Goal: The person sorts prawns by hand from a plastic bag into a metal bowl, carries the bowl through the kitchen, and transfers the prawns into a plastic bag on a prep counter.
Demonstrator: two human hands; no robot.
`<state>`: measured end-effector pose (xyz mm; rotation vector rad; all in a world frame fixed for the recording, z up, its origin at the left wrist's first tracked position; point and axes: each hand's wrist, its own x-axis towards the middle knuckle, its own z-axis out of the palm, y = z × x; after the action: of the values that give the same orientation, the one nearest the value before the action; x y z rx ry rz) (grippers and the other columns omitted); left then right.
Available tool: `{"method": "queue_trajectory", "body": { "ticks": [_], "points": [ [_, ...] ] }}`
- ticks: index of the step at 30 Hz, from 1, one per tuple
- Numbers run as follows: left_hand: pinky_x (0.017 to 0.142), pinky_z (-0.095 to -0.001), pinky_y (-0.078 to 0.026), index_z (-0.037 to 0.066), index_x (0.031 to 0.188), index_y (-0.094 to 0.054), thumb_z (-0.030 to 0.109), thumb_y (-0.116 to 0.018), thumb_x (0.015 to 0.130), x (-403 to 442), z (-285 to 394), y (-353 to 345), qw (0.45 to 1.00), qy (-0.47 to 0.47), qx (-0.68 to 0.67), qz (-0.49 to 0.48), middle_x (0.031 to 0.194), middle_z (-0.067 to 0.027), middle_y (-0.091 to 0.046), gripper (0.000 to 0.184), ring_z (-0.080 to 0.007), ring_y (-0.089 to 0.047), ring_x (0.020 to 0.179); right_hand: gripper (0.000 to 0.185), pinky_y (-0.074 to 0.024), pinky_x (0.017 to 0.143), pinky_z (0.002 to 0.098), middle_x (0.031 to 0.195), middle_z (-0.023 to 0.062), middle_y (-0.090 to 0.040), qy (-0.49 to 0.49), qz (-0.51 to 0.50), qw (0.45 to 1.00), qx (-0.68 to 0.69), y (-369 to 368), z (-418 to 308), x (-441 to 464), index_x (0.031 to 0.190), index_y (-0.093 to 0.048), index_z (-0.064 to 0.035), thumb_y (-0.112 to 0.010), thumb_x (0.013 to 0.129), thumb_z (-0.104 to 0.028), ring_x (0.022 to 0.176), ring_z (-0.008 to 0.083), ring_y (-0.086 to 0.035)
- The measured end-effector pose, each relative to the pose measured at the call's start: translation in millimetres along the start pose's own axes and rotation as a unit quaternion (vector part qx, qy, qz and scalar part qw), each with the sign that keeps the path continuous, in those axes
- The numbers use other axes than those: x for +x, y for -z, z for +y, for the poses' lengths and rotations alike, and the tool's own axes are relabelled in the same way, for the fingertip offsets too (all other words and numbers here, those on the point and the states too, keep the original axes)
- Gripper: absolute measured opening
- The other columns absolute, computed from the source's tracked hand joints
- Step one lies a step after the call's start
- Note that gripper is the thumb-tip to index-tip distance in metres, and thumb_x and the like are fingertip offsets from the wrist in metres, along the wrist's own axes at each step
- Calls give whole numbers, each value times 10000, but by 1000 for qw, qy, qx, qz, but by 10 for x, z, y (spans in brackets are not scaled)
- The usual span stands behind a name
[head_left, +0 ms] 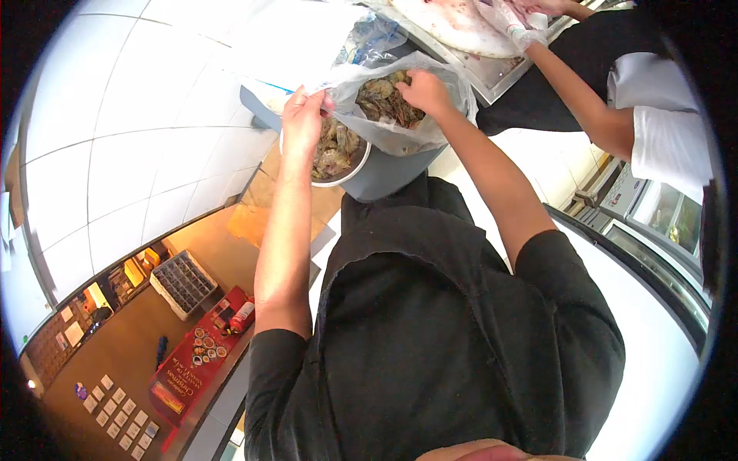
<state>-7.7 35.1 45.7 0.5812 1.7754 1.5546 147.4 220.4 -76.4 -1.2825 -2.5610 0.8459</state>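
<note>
My left hand [304,117] is closed on the gathered rim of a clear plastic bag [346,79], holding it up on its left side. Inside the bag's mouth lies a heap of brownish raw prawns [382,104]. My right hand [427,94] reaches in over the bag's right side, its curled fingertips pinching a prawn at the top of the heap. Below my left hand, a round white-rimmed bucket [342,181] holds more prawns [336,154]. A grey bin [388,175] stands under the bag.
At upper right, a co-worker's gloved hand [525,31] rests by a large pale fish [453,27] on a metal tray [492,84]. Crumpled plastic [373,40] lies behind the bag. A tiled wall [154,100] is at left, a glass-fronted unit [667,217] at right.
</note>
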Motion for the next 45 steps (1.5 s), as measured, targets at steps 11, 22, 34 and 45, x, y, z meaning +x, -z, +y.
{"method": "queue_trajectory", "body": {
  "ticks": [11, 22, 34, 45],
  "points": [
    [586, -229, -410, 63, 913, -605, 133, -527, 876, -107, -3, -19, 1000, 10, 1, 20, 734, 11, -581, 112, -72, -507, 642, 344, -486, 892, 408, 1091, 181, -635, -86, -104, 989, -58, -105, -30, 470, 1013, -666, -48, -576, 760, -263, 1025, 324, -608],
    [590, -273, -440, 27, 943, -573, 120, -481, 909, -10, -7, 96, 999, 9, -26, 20, 767, -39, -593, 135, -135, -553, 673, 271, -463, 820, 263, 976, 29, -647, -104, -223, 784, 570, 474, 101, -427, 1130, -584, -43, -556, 861, -69, 936, 130, -605],
    [592, -273, -442, 46, 922, -572, 108, -502, 897, 123, -9, 67, 999, 24, -44, -7, 758, -27, -588, 97, -135, -557, 688, 332, -455, 885, 288, 1058, 89, -643, 56, -186, 786, 587, 1166, -266, -830, 1188, -538, 22, -527, 857, -4, 967, 161, -606],
    [610, -252, -439, 37, 935, -610, 107, -516, 869, 207, 77, 301, 999, 1, 47, -23, 775, -17, -608, 135, -106, -549, 695, 317, -481, 761, 241, 985, 76, -660, -14, -377, 757, 533, 431, -953, -955, 1158, -575, 18, -574, 857, -82, 844, 114, -590]
  ]
}}
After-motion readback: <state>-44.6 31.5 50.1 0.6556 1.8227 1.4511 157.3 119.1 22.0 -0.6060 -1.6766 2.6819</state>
